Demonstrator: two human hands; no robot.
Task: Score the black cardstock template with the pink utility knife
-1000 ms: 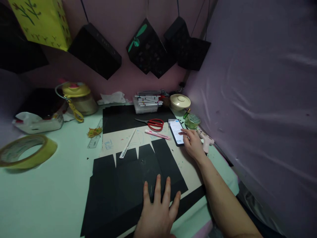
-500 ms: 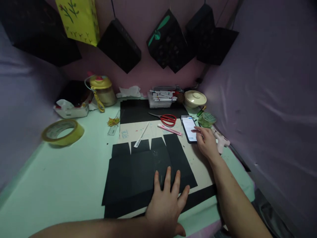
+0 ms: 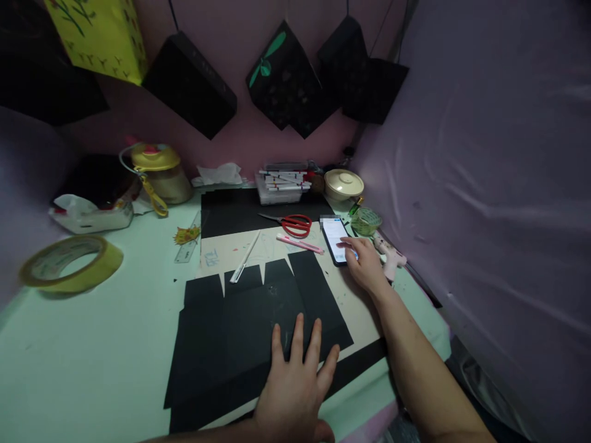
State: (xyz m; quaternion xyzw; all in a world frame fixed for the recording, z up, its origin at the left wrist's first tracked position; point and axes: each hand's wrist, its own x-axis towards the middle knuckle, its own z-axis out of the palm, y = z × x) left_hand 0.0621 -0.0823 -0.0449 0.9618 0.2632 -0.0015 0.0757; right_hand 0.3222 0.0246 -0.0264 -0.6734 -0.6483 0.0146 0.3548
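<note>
My left hand (image 3: 294, 381) lies flat with spread fingers on a black paper sheet (image 3: 240, 326) whose far edge is cut into flaps. Over at the right, my right hand (image 3: 362, 261) reaches onto a smartphone (image 3: 333, 237) with a lit white screen. Its fingers are stretched out and touch the screen or hover just above it; I cannot tell which. A white pen (image 3: 245, 257) rests across the sheet's flaps. Beyond the sheet are a pink pen-shaped tool (image 3: 300, 243) and scissors with red handles (image 3: 295, 225).
Yellow tape (image 3: 74, 264) sits at left, near a clear ruler (image 3: 185, 251). At the back are a yellow-lidded jug (image 3: 161, 172), a box of markers (image 3: 281, 187) and a lidded bowl (image 3: 344, 183). A pale glue gun (image 3: 391, 258) lies beside my right hand. Black paper bags (image 3: 286, 80) hang above.
The camera view has turned slightly right, so everything appears shifted left. My left hand stays flat on the black paper, and my right hand stays at the phone.
</note>
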